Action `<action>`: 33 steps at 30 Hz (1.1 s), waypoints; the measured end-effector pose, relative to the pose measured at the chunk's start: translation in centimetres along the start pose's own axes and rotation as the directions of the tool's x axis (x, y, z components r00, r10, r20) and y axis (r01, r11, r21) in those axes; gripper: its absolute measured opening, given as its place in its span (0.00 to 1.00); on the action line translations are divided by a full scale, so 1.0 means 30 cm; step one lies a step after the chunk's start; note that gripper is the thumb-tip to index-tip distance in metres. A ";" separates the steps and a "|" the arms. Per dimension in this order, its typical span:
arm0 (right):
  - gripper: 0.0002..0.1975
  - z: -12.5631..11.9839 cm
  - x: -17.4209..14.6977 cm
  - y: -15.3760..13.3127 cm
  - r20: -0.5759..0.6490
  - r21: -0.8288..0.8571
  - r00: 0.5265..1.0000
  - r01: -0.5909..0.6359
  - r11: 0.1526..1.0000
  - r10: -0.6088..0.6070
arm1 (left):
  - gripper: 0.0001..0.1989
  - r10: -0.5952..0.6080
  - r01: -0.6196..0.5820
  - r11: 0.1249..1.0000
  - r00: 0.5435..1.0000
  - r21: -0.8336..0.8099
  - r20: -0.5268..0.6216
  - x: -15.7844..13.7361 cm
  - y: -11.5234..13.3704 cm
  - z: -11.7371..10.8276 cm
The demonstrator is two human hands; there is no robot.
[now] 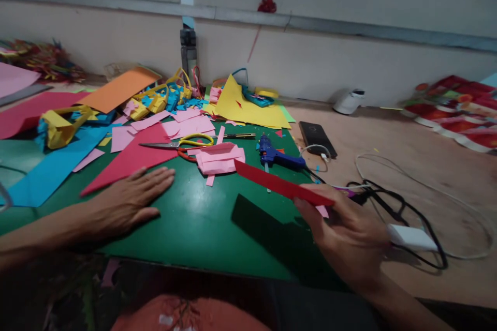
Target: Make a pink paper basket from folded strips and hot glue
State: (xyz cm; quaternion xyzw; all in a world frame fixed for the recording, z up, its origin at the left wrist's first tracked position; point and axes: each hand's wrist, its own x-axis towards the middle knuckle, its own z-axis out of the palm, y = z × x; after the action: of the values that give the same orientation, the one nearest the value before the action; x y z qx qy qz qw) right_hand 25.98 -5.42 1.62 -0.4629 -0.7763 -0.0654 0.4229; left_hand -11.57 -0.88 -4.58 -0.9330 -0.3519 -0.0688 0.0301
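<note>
My right hand (345, 227) pinches a strip of red paper (275, 183) near one end and holds it above the green board (194, 232), where it casts a shadow. Flat on the board at the left lies my left hand (135, 199), fingers stretched out and nothing in it. Just beyond that hand is a larger red sheet (128, 163). Scissors (186, 145) with yellow and red handles rest across the sheet's edge. A folded pink paper piece (221, 159) sits by their handles. To its right is a blue glue gun (277, 155).
Yellow paper (248, 106), an orange sheet (120, 88), blue paper (62, 168) and small paper baskets (62, 126) crowd the back and left. On the right lie a phone (317, 138), tangled cables (404, 207) and a white adapter (412, 238). A bottle (189, 51) stands by the wall.
</note>
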 end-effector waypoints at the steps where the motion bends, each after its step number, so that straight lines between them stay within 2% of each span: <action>1: 0.08 0.007 -0.002 -0.008 0.025 0.036 0.996 0.086 0.996 -0.087 | 0.24 -0.053 0.059 0.997 0.994 0.055 -0.092 -0.013 -0.025 0.000; 2: 0.09 0.019 -0.006 -0.015 0.063 0.069 0.982 0.176 0.982 -0.180 | 0.19 -0.062 0.083 0.992 0.978 0.100 -0.199 -0.017 -0.037 -0.004; 3: 0.09 0.037 -0.012 -0.022 0.113 0.098 0.957 0.258 0.961 -0.268 | 0.17 -0.026 0.062 0.989 0.966 0.132 -0.256 -0.013 -0.034 -0.009; 5: 0.09 0.083 -0.030 -0.031 0.202 0.127 0.902 0.362 0.923 -0.382 | 0.10 0.028 0.037 0.988 0.910 0.148 -0.414 0.016 0.017 -0.022; 6: 0.09 0.109 -0.040 -0.033 0.238 0.133 0.885 0.379 0.916 -0.401 | 0.12 0.032 0.030 0.990 0.900 0.134 -0.435 0.040 0.060 -0.028; 7: 0.09 0.134 -0.049 -0.033 0.285 0.129 0.872 0.376 0.918 -0.397 | 0.17 0.102 -0.043 0.990 0.873 0.135 -0.477 0.067 0.109 -0.031; 9: 0.11 0.171 -0.063 -0.033 0.352 0.122 0.855 0.361 0.924 -0.381 | 0.21 0.205 -0.178 0.978 0.887 0.104 -0.413 0.125 0.204 -0.030; 11: 0.11 0.184 -0.066 -0.032 0.396 0.125 0.842 0.347 0.930 -0.367 | 0.15 0.265 -0.276 0.961 0.886 0.027 -0.380 0.178 0.270 -0.022; 13: 0.09 0.169 -0.059 -0.032 0.427 0.159 0.829 0.324 0.933 -0.361 | 0.09 0.306 -0.333 0.943 0.892 -0.023 -0.333 0.214 0.298 -0.012; 15: 0.11 0.133 -0.047 -0.033 0.448 0.225 0.827 0.263 0.938 -0.339 | 0.09 0.326 -0.355 0.934 0.897 -0.045 -0.297 0.230 0.297 -0.004; 16: 0.12 0.112 -0.040 -0.033 0.446 0.250 0.841 0.213 0.944 -0.308 | 0.10 0.328 -0.357 0.933 0.899 -0.050 -0.289 0.232 0.292 0.000; 18: 0.09 0.069 -0.027 -0.031 0.423 0.239 0.888 0.082 0.968 -0.180 | 0.11 0.320 -0.351 0.935 0.901 -0.059 -0.292 0.227 0.284 0.005; 20: 0.05 0.039 -0.017 -0.025 0.382 0.144 0.924 -0.047 0.988 -0.012 | 0.11 0.309 -0.343 0.937 0.903 -0.069 -0.298 0.221 0.284 0.008; 22: 0.09 0.027 -0.010 -0.016 0.352 0.049 0.930 -0.133 0.990 0.108 | 0.10 0.294 -0.330 0.941 0.909 -0.079 -0.295 0.217 0.293 0.010; 24: 0.15 0.030 -0.007 -0.006 0.350 0.003 0.923 -0.169 0.986 0.158 | 0.09 0.287 -0.325 0.941 0.914 -0.093 -0.286 0.218 0.304 0.012; 27: 0.17 0.044 -0.005 0.001 0.370 0.029 0.921 -0.141 0.990 0.120 | 0.08 0.280 -0.322 0.939 0.921 -0.123 -0.269 0.225 0.318 0.013; 29: 0.10 0.049 -0.005 -0.006 0.387 0.083 0.921 -0.075 0.994 0.037 | 0.09 0.261 -0.307 0.940 0.928 -0.150 -0.266 0.232 0.325 0.013; 30: 0.08 0.050 -0.006 -0.013 0.409 0.118 0.912 -0.039 0.992 -0.013 | 0.10 0.249 -0.299 0.939 0.932 -0.168 -0.265 0.235 0.328 0.012; 33: 0.14 0.060 -0.017 -0.042 0.495 0.220 0.861 0.006 0.975 -0.118 | 0.12 0.215 -0.284 0.926 0.939 -0.249 -0.270 0.242 0.338 0.006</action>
State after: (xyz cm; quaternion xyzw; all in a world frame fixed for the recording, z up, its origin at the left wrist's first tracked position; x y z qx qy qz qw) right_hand 24.04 -5.57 0.49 -0.3910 -0.8769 0.1272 0.2491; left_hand 0.54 -3.75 -3.76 -0.9499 -0.2099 -0.2254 -0.0537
